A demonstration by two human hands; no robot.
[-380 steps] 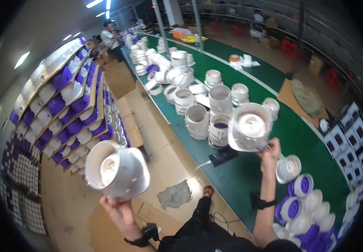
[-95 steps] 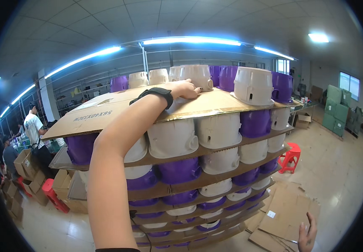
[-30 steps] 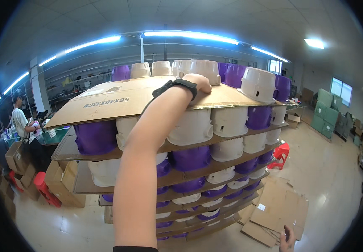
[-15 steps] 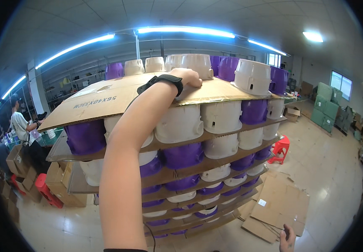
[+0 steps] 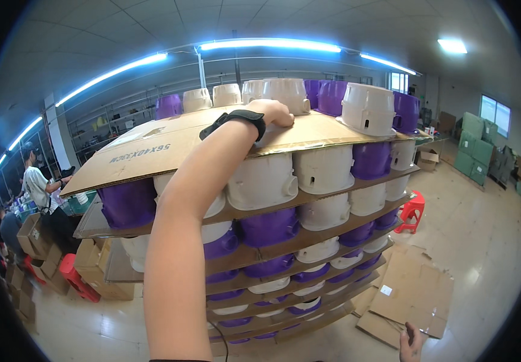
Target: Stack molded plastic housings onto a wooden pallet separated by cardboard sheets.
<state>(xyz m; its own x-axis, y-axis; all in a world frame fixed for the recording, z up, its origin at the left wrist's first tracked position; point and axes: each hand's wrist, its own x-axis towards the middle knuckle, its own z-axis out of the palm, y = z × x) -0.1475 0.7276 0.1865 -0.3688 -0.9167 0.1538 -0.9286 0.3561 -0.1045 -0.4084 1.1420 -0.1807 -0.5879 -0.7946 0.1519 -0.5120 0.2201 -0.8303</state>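
Observation:
My left hand, with a black band at the wrist, rests on the top cardboard sheet of a tall stack. Its fingers are curled down; what lies under them, if anything, is hidden. Just behind it stands a cream plastic tub. To the right are a larger white tub and a purple tub. Below the sheet, white and purple tubs stand in several layers separated by cardboard. My right hand hangs at the lower edge, partly cut off, fingers apart and holding nothing visible.
Flat cardboard sheets lie on the floor to the right, near a red stool. Green stacked bales stand farther back. At left are cartons, another red stool and a person at a work table.
The view has shifted slightly, so the whole stack appears a little farther right. My left hand stays on the top sheet, and my right hand remains low.

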